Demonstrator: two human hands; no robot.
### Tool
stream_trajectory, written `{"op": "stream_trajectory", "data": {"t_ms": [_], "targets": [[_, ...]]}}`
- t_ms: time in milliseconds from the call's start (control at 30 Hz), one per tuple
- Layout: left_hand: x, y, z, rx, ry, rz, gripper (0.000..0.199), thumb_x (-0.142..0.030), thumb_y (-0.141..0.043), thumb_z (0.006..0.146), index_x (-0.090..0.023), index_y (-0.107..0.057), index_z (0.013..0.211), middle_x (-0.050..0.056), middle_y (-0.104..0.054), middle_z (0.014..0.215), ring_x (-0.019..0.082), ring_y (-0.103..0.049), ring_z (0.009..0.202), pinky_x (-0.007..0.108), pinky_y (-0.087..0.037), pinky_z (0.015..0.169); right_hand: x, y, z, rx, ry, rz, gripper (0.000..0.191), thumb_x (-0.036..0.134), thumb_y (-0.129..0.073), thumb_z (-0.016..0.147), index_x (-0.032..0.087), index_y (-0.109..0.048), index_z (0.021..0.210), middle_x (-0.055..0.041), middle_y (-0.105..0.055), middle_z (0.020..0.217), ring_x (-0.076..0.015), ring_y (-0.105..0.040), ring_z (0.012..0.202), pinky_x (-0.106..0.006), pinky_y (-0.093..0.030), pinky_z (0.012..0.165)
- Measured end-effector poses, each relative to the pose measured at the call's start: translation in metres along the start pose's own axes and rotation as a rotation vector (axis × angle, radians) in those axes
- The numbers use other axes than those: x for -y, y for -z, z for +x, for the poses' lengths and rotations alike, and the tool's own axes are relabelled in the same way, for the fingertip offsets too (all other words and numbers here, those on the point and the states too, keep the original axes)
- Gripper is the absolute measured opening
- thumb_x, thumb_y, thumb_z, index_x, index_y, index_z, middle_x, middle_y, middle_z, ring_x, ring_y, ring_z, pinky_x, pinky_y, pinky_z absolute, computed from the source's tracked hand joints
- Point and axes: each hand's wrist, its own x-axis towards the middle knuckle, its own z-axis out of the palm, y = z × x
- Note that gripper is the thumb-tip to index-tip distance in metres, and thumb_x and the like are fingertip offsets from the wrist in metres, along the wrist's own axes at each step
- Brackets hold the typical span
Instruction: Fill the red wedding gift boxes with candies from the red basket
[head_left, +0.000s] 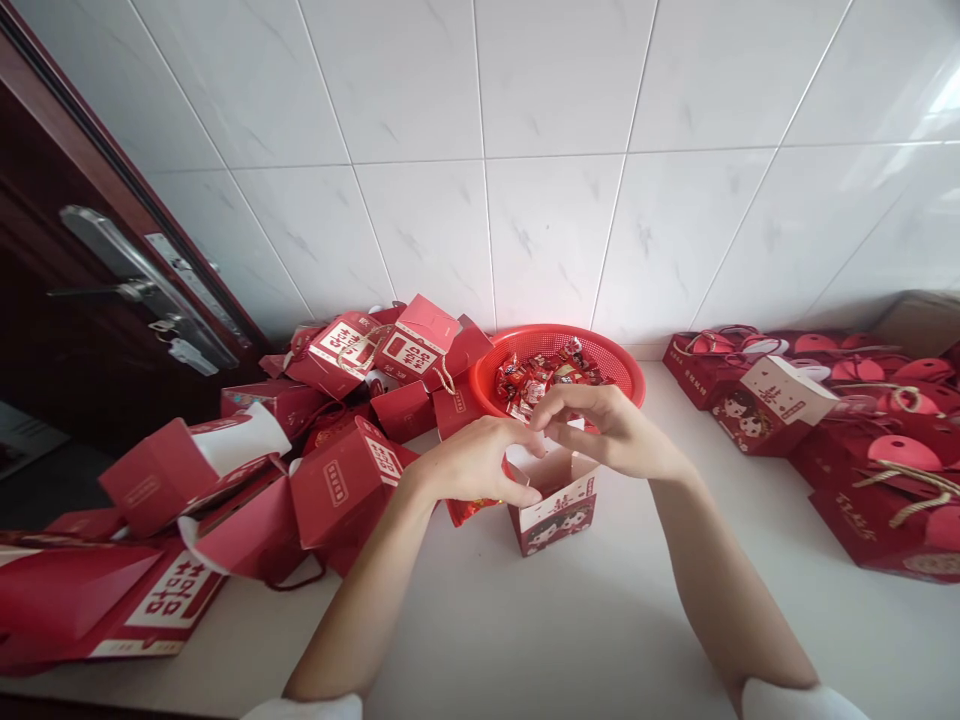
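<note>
A small red-and-cream gift box with cartoon figures stands upright on the table, its top open. At its left side is my left hand, closed loosely around the box edge, with the thumb at the near rim and the other fingers partly hidden. Over the box's right and far side arches my right hand, its fingers bent and apart, with nothing visible in them. A shiny red packet pokes out beneath my left hand; whether the hand touches it I cannot tell. Just behind is a red plastic basket of wrapped candies.
Several red boxes, many open and tipped, are heaped on the left. Rows of red boxes with rope handles stand on the right, near a cream-topped box. A tiled wall backs the table; a dark door is at left.
</note>
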Motion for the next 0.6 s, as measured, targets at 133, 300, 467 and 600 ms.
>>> {"op": "stream_trajectory", "data": {"t_ms": [133,300,467,600], "targets": [[0.004,0.002,0.003,-0.023,-0.036,0.021,0.040,-0.031,-0.077,0.073,-0.021,-0.073,0.112,0.005,-0.075,0.115,0.022,-0.073,0.085,0.031,-0.055,0.074,0.003,0.013,-0.005,-0.085,-0.012,-0.094,0.011,0.023,-0.059,0.094,0.019,-0.068,0.094,-0.0061,-0.070,0.094,-0.0183,-0.065,0.085,-0.031,-0.053,0.075],[0.006,0.007,0.002,-0.144,-0.219,-0.074,0.032,-0.033,-0.072,0.084,-0.022,-0.074,0.113,0.006,-0.076,0.116,0.025,-0.070,0.108,0.032,-0.055,0.089,0.002,0.018,-0.005,-0.102,-0.029,-0.252,0.008,0.027,-0.065,0.092,0.020,-0.069,0.095,-0.0057,-0.071,0.098,-0.0202,-0.067,0.091,-0.034,-0.053,0.082],[-0.003,0.006,-0.002,-0.499,-0.249,-0.392,0.034,-0.027,-0.056,0.088,-0.021,-0.071,0.118,0.007,-0.073,0.123,0.027,-0.064,0.120,0.037,-0.052,0.100,0.007,0.004,-0.002,-0.108,-0.012,-0.181,0.018,0.036,-0.067,0.093,0.019,-0.066,0.087,-0.0050,-0.069,0.093,-0.0182,-0.065,0.085,-0.032,-0.053,0.080],[-0.006,-0.006,0.003,-0.654,-0.252,-0.697,0.044,-0.015,-0.050,0.078,-0.020,-0.069,0.118,0.006,-0.071,0.125,0.027,-0.061,0.123,0.037,-0.054,0.096,0.006,-0.014,0.001,-0.190,-0.028,-0.131,0.030,0.046,-0.076,0.086,0.019,-0.064,0.091,-0.0037,-0.068,0.090,-0.0173,-0.063,0.080,-0.030,-0.052,0.072]]}}
